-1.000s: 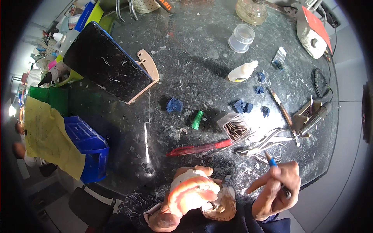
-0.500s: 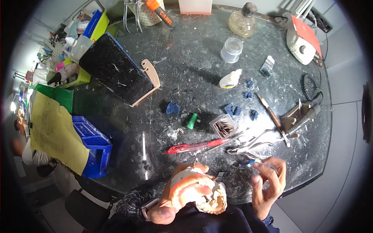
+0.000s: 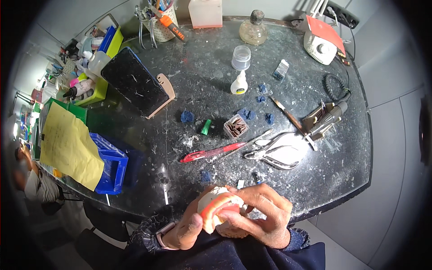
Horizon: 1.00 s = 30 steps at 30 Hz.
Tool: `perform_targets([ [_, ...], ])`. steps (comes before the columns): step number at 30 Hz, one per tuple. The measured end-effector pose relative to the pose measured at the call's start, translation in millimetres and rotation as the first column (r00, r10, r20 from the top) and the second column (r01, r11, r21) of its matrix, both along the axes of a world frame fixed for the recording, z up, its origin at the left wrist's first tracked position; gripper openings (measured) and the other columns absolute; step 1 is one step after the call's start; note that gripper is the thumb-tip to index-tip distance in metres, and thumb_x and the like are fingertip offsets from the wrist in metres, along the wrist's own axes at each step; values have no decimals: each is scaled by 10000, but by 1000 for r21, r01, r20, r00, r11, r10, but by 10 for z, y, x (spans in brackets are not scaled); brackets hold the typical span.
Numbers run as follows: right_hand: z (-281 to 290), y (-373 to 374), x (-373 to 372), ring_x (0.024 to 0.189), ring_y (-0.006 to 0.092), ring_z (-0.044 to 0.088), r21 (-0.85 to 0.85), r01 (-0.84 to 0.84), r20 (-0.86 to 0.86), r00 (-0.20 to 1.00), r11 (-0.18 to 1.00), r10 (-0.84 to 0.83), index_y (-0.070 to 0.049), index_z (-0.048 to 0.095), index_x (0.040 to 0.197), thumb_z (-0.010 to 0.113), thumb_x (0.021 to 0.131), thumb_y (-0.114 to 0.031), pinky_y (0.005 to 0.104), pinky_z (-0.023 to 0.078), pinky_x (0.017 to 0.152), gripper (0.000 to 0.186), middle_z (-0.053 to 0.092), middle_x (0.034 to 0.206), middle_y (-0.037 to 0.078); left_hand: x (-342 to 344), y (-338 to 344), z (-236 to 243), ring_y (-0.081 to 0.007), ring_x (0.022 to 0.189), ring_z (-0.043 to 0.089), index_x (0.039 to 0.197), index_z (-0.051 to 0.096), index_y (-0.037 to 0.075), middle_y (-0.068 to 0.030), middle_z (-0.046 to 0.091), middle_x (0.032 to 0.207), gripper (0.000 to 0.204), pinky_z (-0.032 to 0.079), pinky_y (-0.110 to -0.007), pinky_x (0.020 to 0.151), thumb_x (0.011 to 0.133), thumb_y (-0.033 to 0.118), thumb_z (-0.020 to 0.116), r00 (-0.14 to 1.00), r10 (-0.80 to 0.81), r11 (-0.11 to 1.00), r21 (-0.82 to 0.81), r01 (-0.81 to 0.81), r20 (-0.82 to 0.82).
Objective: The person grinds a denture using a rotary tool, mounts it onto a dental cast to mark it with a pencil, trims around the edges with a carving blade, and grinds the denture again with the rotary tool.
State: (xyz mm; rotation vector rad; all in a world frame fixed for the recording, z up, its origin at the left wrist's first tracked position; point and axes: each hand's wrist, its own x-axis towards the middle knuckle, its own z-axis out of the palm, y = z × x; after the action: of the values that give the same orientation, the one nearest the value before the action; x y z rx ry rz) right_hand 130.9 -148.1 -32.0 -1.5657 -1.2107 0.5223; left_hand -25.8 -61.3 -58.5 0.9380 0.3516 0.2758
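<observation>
My left hand (image 3: 188,228) holds a white plaster dental model (image 3: 207,197) topped with a curved pink-orange wax piece (image 3: 209,209). My right hand (image 3: 265,216) grips it from the right, thumb on the wax, fingers over the back edge. Behind my hands, partly hidden, a second plaster cast (image 3: 229,232) shows below the model. Just beyond my right fingers lies a dark, blue-tipped tool (image 3: 257,180). Farther back are metal pliers (image 3: 265,155), a red pen (image 3: 194,155), a clear box of small metal pieces (image 3: 235,126) and a green cap (image 3: 206,127).
A phone on a stand (image 3: 132,81), blue bin (image 3: 116,175), yellow paper (image 3: 67,148) and cluttered trays (image 3: 94,95) line the left. A white bottle (image 3: 239,84), jar (image 3: 240,58), handpiece (image 3: 330,117) and red-topped machine (image 3: 320,47) stand behind. A co-worker (image 3: 33,182) sits at far left.
My right hand has released the blue-tipped tool onto the desk, moved left and taken hold of the model beside my left hand. The view has shifted, showing more of the desk's back.
</observation>
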Motion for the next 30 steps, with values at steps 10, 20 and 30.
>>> perform_targets([
  [10, -9, -252, 12, 759, 230, 670, 135, -289, -195, 930, 948, 311, 22, 665, 922, 757, 684, -71, 309, 538, 644, 271, 676, 859, 126, -17, 274, 445, -225, 817, 534, 1104, 537, -56, -127, 600, 936, 864, 443, -330, 761, 523, 506, 842, 973, -201, 605, 768, 212, -111],
  [20, -279, -849, -27, 861, 149, 598, -98, -251, -707, 699, 963, 110, 5, 575, 1018, 601, 849, -50, 275, 488, 725, 180, 605, 963, 108, 12, -69, 514, -153, 551, 544, 812, 673, 10, -44, 656, 701, 665, 454, -221, 488, 549, 613, 773, 972, 52, 101, 970, 221, -227],
  [30, -145, -1080, -275, 828, 250, 653, -45, -281, -603, 773, 959, 198, 25, 642, 985, 789, 688, -176, 322, 505, 727, 388, 642, 953, 145, -15, -218, 505, -101, 485, 351, 891, 702, 59, 31, 505, 512, 746, 274, -225, 426, 442, 648, 789, 982, 29, -76, 979, 190, -188],
])
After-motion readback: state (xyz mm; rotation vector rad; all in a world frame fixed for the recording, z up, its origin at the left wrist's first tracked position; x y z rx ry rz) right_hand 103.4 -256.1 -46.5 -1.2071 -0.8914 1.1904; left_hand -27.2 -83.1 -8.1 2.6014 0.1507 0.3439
